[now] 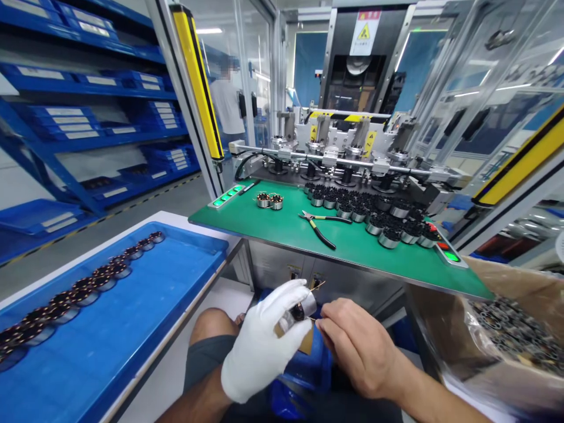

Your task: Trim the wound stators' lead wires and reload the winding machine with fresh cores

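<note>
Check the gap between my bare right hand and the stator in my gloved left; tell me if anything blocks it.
Nothing visible blocks it: your right hand is close beside the stator, which your left hand holds, and only a thin wire spans the gap. The pliers lie beyond, on the bench.
</note>
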Demonstrator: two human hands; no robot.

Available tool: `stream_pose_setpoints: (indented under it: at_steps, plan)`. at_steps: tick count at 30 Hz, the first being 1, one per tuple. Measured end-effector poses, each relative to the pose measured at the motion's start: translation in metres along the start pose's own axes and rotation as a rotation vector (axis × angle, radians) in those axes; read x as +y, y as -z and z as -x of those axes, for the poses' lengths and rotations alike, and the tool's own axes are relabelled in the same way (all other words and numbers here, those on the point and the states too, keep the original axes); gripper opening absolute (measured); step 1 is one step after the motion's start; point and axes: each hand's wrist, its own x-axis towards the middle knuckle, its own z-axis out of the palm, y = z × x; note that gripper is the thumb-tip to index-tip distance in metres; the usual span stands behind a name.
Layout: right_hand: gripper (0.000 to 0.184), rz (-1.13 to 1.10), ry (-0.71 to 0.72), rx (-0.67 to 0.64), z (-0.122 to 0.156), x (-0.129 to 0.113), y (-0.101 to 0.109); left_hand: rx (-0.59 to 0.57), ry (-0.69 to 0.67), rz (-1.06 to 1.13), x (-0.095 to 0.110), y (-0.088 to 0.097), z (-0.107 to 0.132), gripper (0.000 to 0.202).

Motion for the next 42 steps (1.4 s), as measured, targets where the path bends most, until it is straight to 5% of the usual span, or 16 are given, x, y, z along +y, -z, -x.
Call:
stream_pose_setpoints:
  at_steps: [5,8,11,15,19,28,32,35,38,42]
  plan:
    - [0.036,0.174,0.182,-0.106,-0.016,0.004,0.014,-0.073,0.038,-0.010,0.008,0.007,-0.002,0.041]
    - [0.035,0.243,0.173,-0.142,-0.022,0.000,0.014,-0.058,0.066,-0.019,0.010,0.007,-0.003,0.041]
    - [0.023,0.035,-0.045,-0.110,-0.024,-0.005,0.012,-0.025,0.074,-0.019,0.007,0.008,-0.002,0.042]
    - [0.014,-0.571,-0.438,-0.123,-0.026,-0.007,0.014,-0.084,0.145,0.135,0.008,0.017,0.000,0.040]
    - [0.012,-0.809,-0.553,-0.192,-0.030,-0.002,0.019,-0.100,0.119,0.267,0.016,0.029,-0.002,0.035]
    - [0.011,-0.466,-0.227,-0.503,-0.037,0.004,0.029,-0.102,0.030,0.072,0.018,0.029,0.011,0.034]
    - [0.017,-0.128,-0.136,-0.300,-0.023,0.000,0.016,-0.062,0.219,0.321,0.015,0.028,0.010,0.038]
    - [0.022,-0.099,-0.152,-0.129,-0.017,-0.001,0.009,-0.065,0.287,0.402,0.013,0.031,0.005,0.041]
    - [0.025,-0.179,-0.099,-0.122,-0.021,0.003,0.015,-0.113,0.395,0.530,0.010,0.033,0.002,0.044]
    - [0.030,0.069,0.117,-0.116,-0.031,0.013,0.027,-0.149,0.488,0.755,0.002,0.031,0.005,0.054]
